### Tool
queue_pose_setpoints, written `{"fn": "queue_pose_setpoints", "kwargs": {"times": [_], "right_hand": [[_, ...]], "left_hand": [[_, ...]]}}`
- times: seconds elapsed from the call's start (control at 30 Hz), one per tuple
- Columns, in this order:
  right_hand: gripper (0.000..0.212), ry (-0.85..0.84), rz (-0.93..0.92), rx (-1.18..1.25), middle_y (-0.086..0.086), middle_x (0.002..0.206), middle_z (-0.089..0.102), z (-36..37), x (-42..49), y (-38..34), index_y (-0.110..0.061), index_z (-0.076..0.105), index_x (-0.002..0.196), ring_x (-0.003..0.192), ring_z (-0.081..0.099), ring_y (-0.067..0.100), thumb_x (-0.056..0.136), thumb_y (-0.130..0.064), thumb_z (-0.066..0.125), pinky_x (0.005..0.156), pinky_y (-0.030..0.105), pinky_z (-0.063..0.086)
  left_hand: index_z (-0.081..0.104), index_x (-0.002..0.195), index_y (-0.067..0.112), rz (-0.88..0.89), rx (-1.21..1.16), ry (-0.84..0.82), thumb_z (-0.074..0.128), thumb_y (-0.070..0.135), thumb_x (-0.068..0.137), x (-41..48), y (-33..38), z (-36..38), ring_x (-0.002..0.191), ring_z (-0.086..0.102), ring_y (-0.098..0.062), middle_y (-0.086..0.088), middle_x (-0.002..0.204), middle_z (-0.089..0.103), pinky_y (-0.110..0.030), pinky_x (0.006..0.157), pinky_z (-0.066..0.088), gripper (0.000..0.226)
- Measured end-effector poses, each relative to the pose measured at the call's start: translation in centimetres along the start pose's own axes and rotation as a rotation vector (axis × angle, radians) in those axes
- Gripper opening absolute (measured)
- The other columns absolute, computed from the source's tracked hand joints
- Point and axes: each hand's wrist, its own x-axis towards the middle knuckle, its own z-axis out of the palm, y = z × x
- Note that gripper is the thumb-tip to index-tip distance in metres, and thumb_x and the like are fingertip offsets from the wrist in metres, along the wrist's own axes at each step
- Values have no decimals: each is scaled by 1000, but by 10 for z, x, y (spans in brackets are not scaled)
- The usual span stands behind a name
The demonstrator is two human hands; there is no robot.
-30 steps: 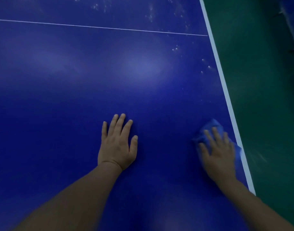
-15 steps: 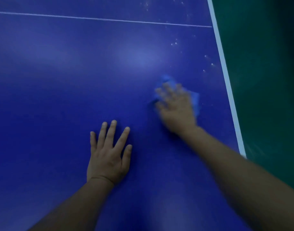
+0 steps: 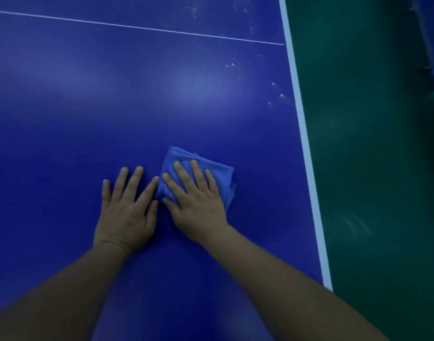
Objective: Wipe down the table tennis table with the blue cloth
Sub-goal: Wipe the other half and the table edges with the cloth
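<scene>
Right fingers (image 3: 198, 174) flat on blue cloth (image 3: 222, 174), left hand (image 3: 126, 214) beside

Blue cloth (image 3: 223, 175): folded into a rough square, slightly rumpled, laid flat on the table (image 3: 88, 107) and pressed down by the right hand (image 3: 198, 205). Table top is dark blue and glossy, edged by a white line at right. White specks are scattered near that edge.

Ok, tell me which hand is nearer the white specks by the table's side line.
Right. The right hand, flat on the blue cloth, lies below and left of the specks; the left hand rests on the table farther left.
</scene>
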Motion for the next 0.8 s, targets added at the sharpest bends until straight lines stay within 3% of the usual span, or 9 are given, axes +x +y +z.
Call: {"fn": "queue_pose_setpoints", "kwargs": {"times": [0.07, 0.13, 0.27, 0.37, 0.47, 0.57, 0.63, 0.7, 0.8], "right_hand": [[54, 32, -29, -14, 0, 157, 43, -3, -5, 49, -31, 54, 144, 148, 31, 36, 97, -54, 41, 115, 56, 29], [58, 92, 194, -93, 3, 157, 43, -21, -8, 128, -29, 52, 145, 145, 34, 42, 96, -56, 38, 113, 60, 31], [60, -14, 608, 0, 0, 168, 15, -66, -19, 235, -31, 27, 158, 153, 11, 36, 103, -53, 30, 122, 54, 16], [62, -7, 442, -45, 5, 166, 22, -57, -44, 203, -24, 34, 156, 152, 15, 38, 100, -51, 30, 122, 54, 15], [57, -131, -108, -34, 6, 162, 33, -44, -130, 139, -25, 46, 149, 150, 23, 37, 97, -50, 42, 117, 55, 19], [51, -337, -512, -20, -4, 162, 32, -63, -193, 133, -36, 48, 142, 151, 25, 29, 96, -58, 47, 116, 54, 21], [50, -305, -509, -36, -2, 157, 41, -62, -161, 178, -33, 55, 133, 148, 29, 29, 90, -57, 51, 111, 56, 29], [52, -205, -266, -80, 5, 154, 45, -61, -101, 229, -24, 57, 132, 146, 32, 35, 88, -51, 50, 109, 64, 31], [65, -140, 30, -117, 6, 163, 30, -72, -18, 268, -22, 44, 150, 151, 20, 37, 92, -50, 38, 118, 65, 16]], "left_hand": [[43, 152, 23, -19, 36, -13, 28, 47, 98, 2, 2, -1, 151, 19, -36, -12, 162, 30, -63, 120, 11, 60], [40, 153, 25, -46, 105, -28, 25, 48, 98, 3, 8, -3, 151, 19, -36, -12, 162, 29, -62, 119, 12, 62], [36, 155, 20, -243, 54, 26, 25, 41, 98, -19, 43, -4, 154, 10, -32, -12, 166, 19, -56, 123, 3, 62], [37, 153, 11, -407, -69, 118, 32, 36, 97, -57, 95, 6, 155, 10, -31, -13, 165, 21, -55, 124, 5, 61], [42, 149, 7, -471, -151, 189, 36, 35, 96, -111, 156, 30, 153, 17, -32, -14, 162, 29, -59, 122, 10, 61], [40, 152, 8, -569, -104, 101, 33, 40, 96, -157, 200, 53, 153, 17, -33, -11, 164, 27, -65, 119, 12, 64], [35, 154, 9, -601, -42, 35, 31, 43, 97, -170, 211, 60, 154, 14, -32, -9, 165, 22, -66, 119, 10, 67], [30, 156, 10, -601, -15, 7, 27, 47, 99, -168, 210, 59, 154, 12, -32, -10, 166, 21, -65, 120, 8, 68], [28, 156, 10, -590, -12, 10, 26, 46, 99, -164, 210, 56, 154, 14, -33, -11, 166, 22, -65, 119, 9, 67]]}}
